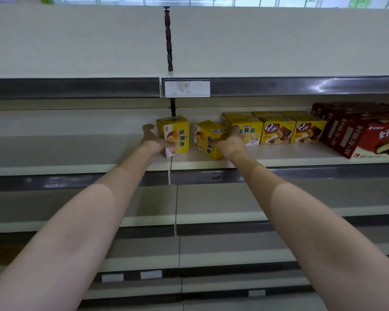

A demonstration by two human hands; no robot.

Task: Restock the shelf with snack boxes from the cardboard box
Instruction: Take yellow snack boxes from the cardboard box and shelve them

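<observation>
Fingers of the left hand (154, 142) are wrapped round the left side of one yellow snack box (174, 135), thumb up behind it; fingers of the right hand (230, 143) are curled on a second yellow snack box (208, 140), clamped at its right edge. Both boxes sit on the shelf (279, 157), near its front edge, right about where two shelf panels meet. The right-hand box is tilted and turned off square, so I'd say the job now is to rotate it flat and slide it right until it touches the row of yellow boxes (276, 130) standing further back. Then bring the left box in beside it, faces forward, fronts in line. These look like light printed card cartons, yellow with cake pictures, so a gentle squeeze should do. Red boxes (364, 135) fill the shelf's right end; the cardboard box is not in view
</observation>
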